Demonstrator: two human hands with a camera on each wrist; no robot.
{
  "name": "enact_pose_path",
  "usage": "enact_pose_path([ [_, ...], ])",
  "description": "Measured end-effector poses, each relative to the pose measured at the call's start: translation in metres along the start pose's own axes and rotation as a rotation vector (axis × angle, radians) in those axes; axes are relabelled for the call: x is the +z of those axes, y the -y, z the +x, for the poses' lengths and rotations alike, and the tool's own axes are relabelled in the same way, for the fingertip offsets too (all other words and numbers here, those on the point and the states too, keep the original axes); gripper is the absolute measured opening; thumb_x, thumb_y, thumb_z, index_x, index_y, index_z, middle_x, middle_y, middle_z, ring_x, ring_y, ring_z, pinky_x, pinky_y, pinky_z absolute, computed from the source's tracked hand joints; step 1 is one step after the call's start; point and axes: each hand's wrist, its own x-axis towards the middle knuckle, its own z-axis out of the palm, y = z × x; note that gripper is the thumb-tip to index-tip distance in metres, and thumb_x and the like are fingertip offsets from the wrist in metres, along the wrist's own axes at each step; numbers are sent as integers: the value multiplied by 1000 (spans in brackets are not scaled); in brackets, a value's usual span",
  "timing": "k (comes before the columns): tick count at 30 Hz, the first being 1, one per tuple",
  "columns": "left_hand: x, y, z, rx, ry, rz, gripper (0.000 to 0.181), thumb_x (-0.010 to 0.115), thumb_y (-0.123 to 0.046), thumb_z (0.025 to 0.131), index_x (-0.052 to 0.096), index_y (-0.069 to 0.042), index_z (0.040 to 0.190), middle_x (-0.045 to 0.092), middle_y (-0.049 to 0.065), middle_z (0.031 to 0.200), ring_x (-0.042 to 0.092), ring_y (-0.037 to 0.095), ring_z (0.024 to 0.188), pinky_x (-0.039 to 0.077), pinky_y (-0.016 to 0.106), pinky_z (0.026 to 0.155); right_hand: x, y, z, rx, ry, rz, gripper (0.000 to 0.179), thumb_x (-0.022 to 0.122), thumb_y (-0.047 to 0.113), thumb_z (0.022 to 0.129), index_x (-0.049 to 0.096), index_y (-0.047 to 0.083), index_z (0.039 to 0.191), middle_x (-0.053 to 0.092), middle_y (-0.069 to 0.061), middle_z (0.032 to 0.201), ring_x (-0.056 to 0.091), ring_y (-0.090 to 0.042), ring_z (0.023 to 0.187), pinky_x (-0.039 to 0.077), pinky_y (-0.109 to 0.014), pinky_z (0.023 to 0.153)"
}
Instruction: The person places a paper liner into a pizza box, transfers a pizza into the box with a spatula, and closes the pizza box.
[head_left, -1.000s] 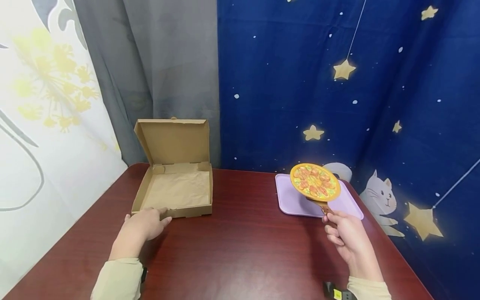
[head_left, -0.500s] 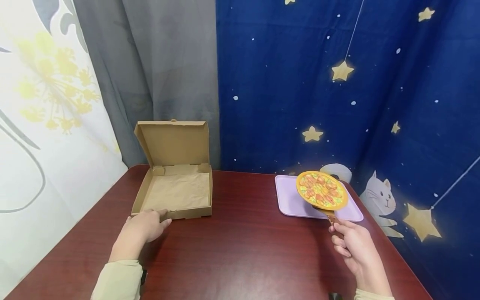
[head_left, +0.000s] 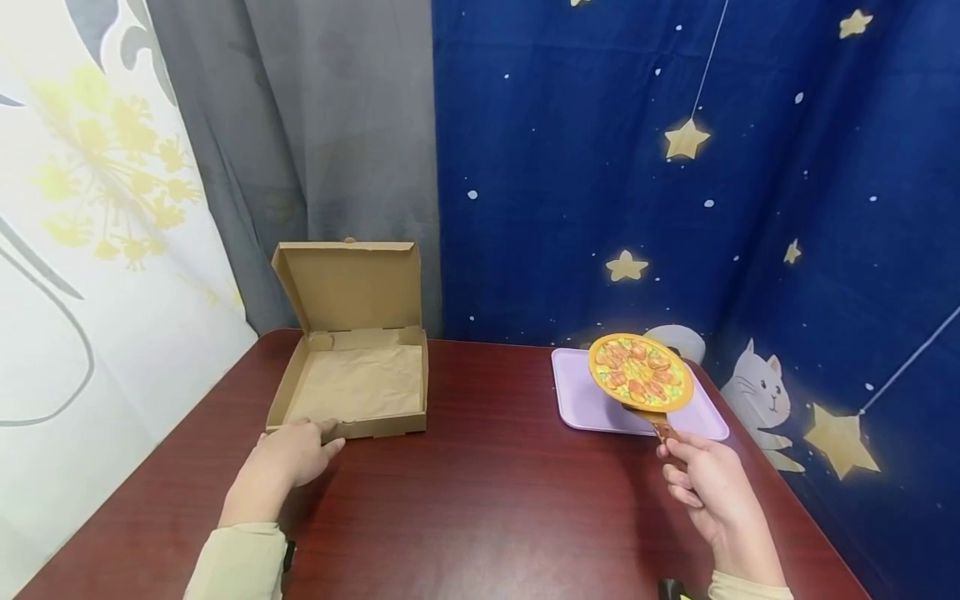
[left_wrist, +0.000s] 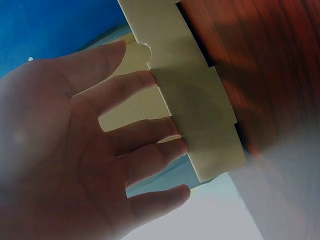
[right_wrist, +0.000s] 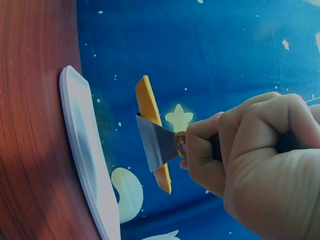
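spatula (right_wrist: 154, 144) lies partly hidden under pizza (head_left: 640, 372), right hand (head_left: 712, 479) gripping its handle (right_wrist: 180, 143), left hand (head_left: 288, 454) spread against box (head_left: 386, 426).

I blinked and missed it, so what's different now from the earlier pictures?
The right hand moved a little right and slightly down in the head view. The spatula and the toy pizza on it went along. Nothing was grabbed or let go. The left hand stayed at the front of the open box, and the purple tray stayed put.
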Motion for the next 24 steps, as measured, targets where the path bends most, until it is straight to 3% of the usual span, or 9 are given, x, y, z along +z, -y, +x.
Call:
enact_pose_path([
  [9,-9,-12,-6,19,-13,31,50,63,-30,105,62,-2,146,59,38,141,56,61,132,40,85,102,4,9,-3,27,-7,-16,44,34,8,113,30,-9,153,53,3,91,31,-3,52,27,-14,40],
  [16,-8,-22,-9,17,-20,35,49,64,-31,105,63,-4,146,61,36,142,56,58,135,42,79,104,6,11,-4,33,-16,-19,46,34,9,113,29,-8,155,53,3,93,31,-3,52,27,-15,41],
  [24,-6,-27,-7,25,-17,63,49,64,-31,104,64,-5,146,62,34,143,59,58,131,48,76,97,10,11,-5,30,-7,-17,46,35,9,113,29,-8,156,53,3,92,32,-3,52,27,-15,41],
])
